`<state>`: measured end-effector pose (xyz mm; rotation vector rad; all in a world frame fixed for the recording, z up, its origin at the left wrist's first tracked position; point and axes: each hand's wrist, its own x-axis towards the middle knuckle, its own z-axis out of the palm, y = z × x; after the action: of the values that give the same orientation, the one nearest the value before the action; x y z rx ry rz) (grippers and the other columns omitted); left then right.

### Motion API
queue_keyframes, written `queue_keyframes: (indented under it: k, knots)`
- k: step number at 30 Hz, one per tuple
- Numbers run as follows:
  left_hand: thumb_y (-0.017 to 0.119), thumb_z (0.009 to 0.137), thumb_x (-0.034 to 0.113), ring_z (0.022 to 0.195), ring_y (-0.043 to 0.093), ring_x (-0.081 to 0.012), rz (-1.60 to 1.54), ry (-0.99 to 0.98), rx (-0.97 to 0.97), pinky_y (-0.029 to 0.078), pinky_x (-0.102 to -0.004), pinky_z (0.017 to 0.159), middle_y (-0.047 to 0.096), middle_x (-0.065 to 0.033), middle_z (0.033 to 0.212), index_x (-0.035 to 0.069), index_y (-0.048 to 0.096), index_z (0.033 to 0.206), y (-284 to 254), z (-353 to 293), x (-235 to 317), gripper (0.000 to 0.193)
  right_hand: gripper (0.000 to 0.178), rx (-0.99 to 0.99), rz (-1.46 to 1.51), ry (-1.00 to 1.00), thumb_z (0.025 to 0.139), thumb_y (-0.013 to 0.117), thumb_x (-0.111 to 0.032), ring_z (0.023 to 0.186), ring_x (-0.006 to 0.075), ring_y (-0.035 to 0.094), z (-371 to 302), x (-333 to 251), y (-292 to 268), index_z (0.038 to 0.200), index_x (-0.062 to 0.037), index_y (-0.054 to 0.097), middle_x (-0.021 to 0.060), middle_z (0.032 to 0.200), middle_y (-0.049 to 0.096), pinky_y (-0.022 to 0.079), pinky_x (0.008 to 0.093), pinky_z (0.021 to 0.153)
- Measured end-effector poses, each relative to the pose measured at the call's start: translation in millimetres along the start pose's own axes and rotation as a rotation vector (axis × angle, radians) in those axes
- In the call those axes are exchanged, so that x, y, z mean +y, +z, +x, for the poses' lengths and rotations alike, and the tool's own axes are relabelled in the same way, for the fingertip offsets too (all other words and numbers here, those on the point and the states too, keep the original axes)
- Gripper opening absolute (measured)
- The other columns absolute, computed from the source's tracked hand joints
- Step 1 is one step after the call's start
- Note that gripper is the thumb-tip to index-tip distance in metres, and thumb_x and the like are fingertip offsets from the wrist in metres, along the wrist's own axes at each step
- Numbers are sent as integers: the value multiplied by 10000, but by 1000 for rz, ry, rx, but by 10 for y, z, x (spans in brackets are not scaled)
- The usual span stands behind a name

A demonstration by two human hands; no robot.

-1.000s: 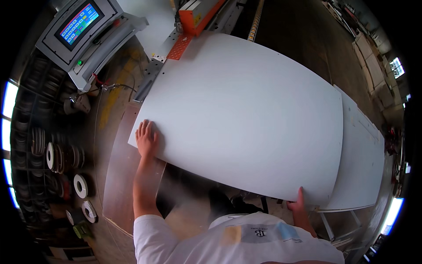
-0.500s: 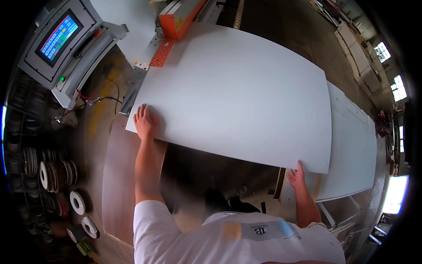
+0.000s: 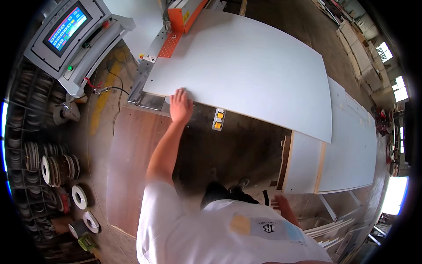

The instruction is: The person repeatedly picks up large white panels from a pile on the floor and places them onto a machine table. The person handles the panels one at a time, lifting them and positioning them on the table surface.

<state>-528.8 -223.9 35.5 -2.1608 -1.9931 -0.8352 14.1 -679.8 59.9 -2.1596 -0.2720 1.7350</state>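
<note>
A large white panel [image 3: 250,66] lies flat with its far left corner region under the orange machine guard [image 3: 176,20]. At its near edge, towards the left, rests my left hand [image 3: 180,107], fingers stretched over the top face. My right hand [image 3: 283,206] is low beside my body, away from the panel, its fingers apart with nothing visible in them. Below the panel's near edge, a small bracket with yellow rollers [image 3: 218,119] shows. An orange perforated plate [image 3: 170,45] reaches over the panel's left side.
A control console [image 3: 68,37] with a lit screen stands at the far left. Below it, edge-banding rolls [image 3: 60,171] fill a rack and lie on the floor. A brown board [image 3: 136,171] is at left. More white panels [image 3: 349,145] are stacked at right.
The panel has shifted away from me, uncovering the yellow rollers. My left hand has slid right and forward along it. My right hand has let go of the panel and dropped towards my body.
</note>
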Motion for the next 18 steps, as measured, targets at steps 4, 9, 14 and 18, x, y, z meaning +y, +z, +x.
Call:
queue_keyframes:
  k: [4, 9, 14, 18]
  knots:
    - [638, 878, 279, 1357, 420, -327, -281, 27, -172, 311, -518, 1132, 498, -133, 1422, 42, 542, 1297, -83, -187, 737, 491, 387, -70, -1114, -536, 999, 475, -393, 926, 340, 681, 313, 1383, -551, 1176, -75, 606, 191, 1038, 695, 538, 442, 761]
    - [639, 885, 335, 1312, 462, -370, -489, -177, -355, 400, -428, 1080, 455, -185, 1461, 5, 435, 1392, 248, -566, 1382, 639, 366, 102, -1234, -482, 977, 487, -382, 928, 367, 672, 258, 1553, -501, 1127, -81, 631, 221, 970, 691, 536, 463, 766]
    - [605, 893, 265, 1267, 498, -371, -392, -276, -213, 444, -445, 1026, 470, -171, 1442, 26, 361, 1436, 338, -660, 1609, 642, 416, 210, -541, -355, 975, 533, -426, 837, 294, 693, -153, 947, -31, 990, -51, 713, 189, 902, 706, 535, 409, 735]
    - [562, 899, 174, 1190, 550, -375, -401, -310, -294, 476, -469, 970, 537, -161, 1360, 55, 402, 1416, 309, -614, 1734, 554, 383, 265, -287, -544, 948, 595, -398, 843, 253, 688, -129, 1243, 104, 988, -41, 729, 167, 887, 717, 520, 382, 758]
